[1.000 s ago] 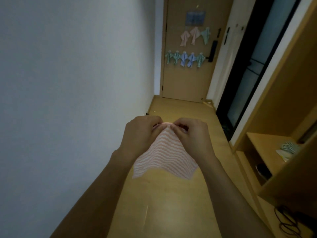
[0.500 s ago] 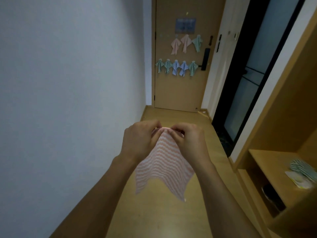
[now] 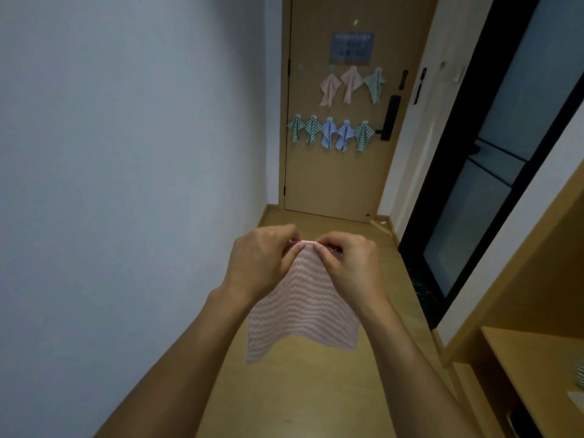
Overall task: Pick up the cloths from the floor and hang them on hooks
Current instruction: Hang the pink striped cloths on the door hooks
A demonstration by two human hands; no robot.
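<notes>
A pink and white striped cloth (image 3: 300, 311) hangs in front of me above the wooden floor. My left hand (image 3: 262, 263) and my right hand (image 3: 350, 267) both pinch its top corner, fingertips nearly touching. At the end of the corridor a wooden door (image 3: 335, 172) carries hooks with cloths on them: three in an upper row (image 3: 350, 85), two pink and one green, and several green and blue striped ones in a lower row (image 3: 330, 132). Two small bare hooks (image 3: 308, 67) show left of the upper row.
A white wall (image 3: 126, 184) runs along my left. On the right stand a dark glass door (image 3: 493, 172) and a wooden shelf unit (image 3: 537, 358). The wooden floor (image 3: 316, 399) leads straight to the door, which has a black handle (image 3: 390, 118).
The view has moved closer to the door and tilted up slightly. Both hands keep pinching the cloth's top corner; the cloth swings a little below them.
</notes>
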